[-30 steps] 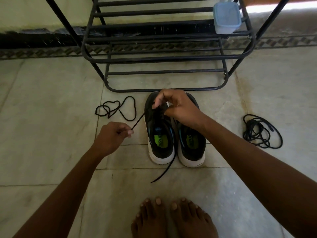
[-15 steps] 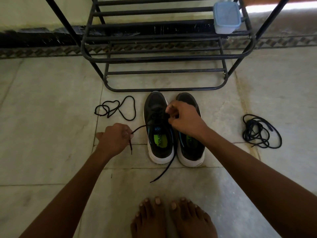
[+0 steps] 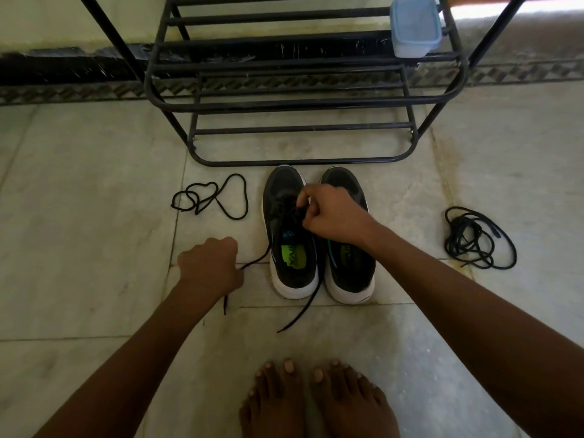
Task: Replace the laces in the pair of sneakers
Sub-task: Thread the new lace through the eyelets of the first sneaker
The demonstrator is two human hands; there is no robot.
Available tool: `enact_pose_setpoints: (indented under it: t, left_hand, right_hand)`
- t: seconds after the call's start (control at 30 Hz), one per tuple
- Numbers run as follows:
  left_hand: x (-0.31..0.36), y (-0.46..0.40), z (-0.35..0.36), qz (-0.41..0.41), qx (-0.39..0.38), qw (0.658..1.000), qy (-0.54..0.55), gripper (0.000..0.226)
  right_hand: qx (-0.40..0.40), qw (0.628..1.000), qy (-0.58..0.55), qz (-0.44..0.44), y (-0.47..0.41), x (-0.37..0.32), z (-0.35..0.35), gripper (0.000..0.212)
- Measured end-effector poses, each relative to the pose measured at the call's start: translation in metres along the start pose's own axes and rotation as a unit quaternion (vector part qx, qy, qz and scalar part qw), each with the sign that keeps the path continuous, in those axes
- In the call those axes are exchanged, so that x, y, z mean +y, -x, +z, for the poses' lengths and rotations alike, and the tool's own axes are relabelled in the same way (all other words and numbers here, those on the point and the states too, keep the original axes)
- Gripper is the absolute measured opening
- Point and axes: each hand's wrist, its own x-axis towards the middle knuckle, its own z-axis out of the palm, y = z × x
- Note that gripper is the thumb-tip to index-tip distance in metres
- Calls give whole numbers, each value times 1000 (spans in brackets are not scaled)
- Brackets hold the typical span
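Since a second ago our left hand (image 3: 210,267) has drawn down and back toward us, and our right hand (image 3: 331,213) has dropped onto the left sneaker (image 3: 292,235). Nearest us, the left hand is fisted round one end of the lace (image 3: 256,262), which runs up and rightward to the eyelets; the other end (image 3: 303,311) trails over the heel onto the floor (image 3: 94,184). The right hand pinches the lace at the tongue (it is the nearer hand to the eyelets). Both sneakers lie heel toward us, toes away; the right sneaker (image 3: 350,263) touches its mate. Farther off, one loose lace (image 3: 211,197) lies left, a tangled one (image 3: 477,238) right, below the rack (image 3: 300,102) and tub (image 3: 414,26).
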Motion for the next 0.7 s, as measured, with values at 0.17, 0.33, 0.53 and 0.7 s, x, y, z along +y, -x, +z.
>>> enact_pose_setpoints:
  t: [0.17,0.33,0.53,0.7]
  left_hand:
    - [26,-1,-16,122,202,917,323,15]
    - [45,-4,-12,189,293,887,301,26]
    - [48,-16,-3,159,293,900,280,20]
    - [51,-12,-8,131,258,893,345,18]
  right_hand:
    - [17,978,-191,84,20,-16,-15,21]
    - [32,973,-200,110,34,-29,-33,6]
    - [-38,992,-13,117,46,-27,-62,6]
    - [-105,988,70,89,54,-24,-77,11]
